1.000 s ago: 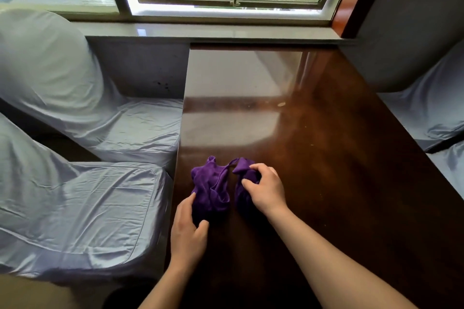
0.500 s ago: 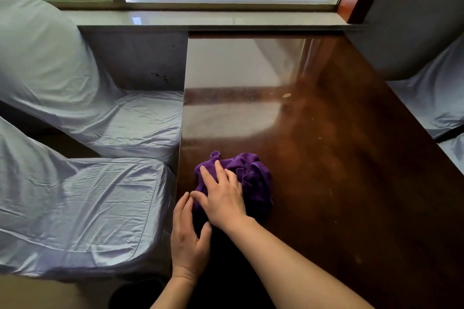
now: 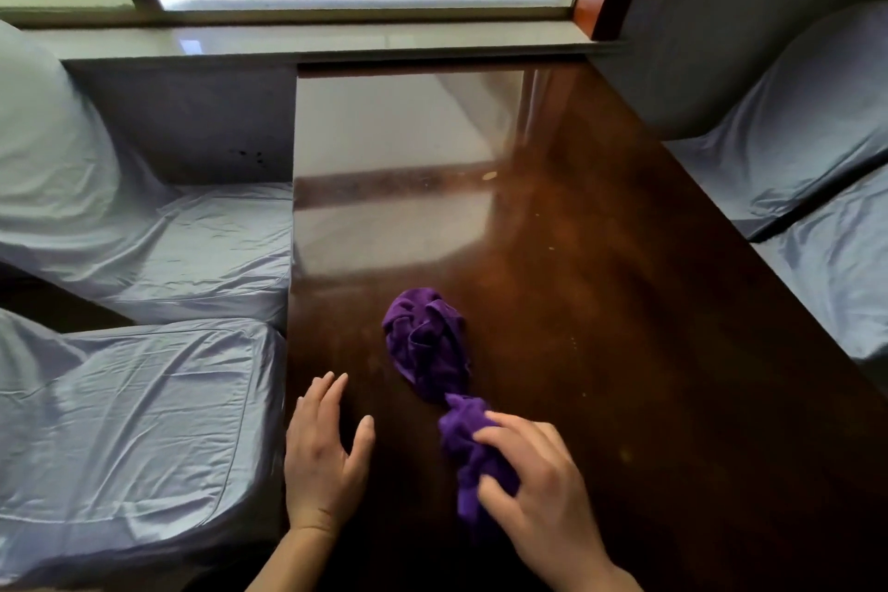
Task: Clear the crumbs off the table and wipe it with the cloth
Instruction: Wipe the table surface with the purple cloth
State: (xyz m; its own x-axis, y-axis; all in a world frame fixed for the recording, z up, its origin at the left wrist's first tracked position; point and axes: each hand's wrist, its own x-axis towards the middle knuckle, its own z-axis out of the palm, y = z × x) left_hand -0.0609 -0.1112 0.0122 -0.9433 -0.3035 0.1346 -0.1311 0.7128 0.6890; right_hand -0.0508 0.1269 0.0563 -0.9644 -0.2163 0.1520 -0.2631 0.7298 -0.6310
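Observation:
A crumpled purple cloth (image 3: 425, 341) lies on the dark glossy wooden table (image 3: 624, 303), stretched from the table's middle toward me. My right hand (image 3: 538, 490) grips the cloth's near end, fingers curled around it. Left of it, my left hand (image 3: 324, 452) rests flat near the table's left edge, fingers apart, holding nothing. A pale crumb (image 3: 489, 176) sits farther up the table, and small specks (image 3: 574, 341) dot the wood right of the cloth.
Chairs in shiny grey covers stand along the left (image 3: 144, 423) and the right (image 3: 807, 168) of the table. The table's far end meets a stone window sill (image 3: 336, 44) under a window. A grey wall rises at the right.
My right hand has pulled back toward me and to the right, dragging one end of the cloth so it stretches out. My left hand has come off the cloth and lies near the table's edge.

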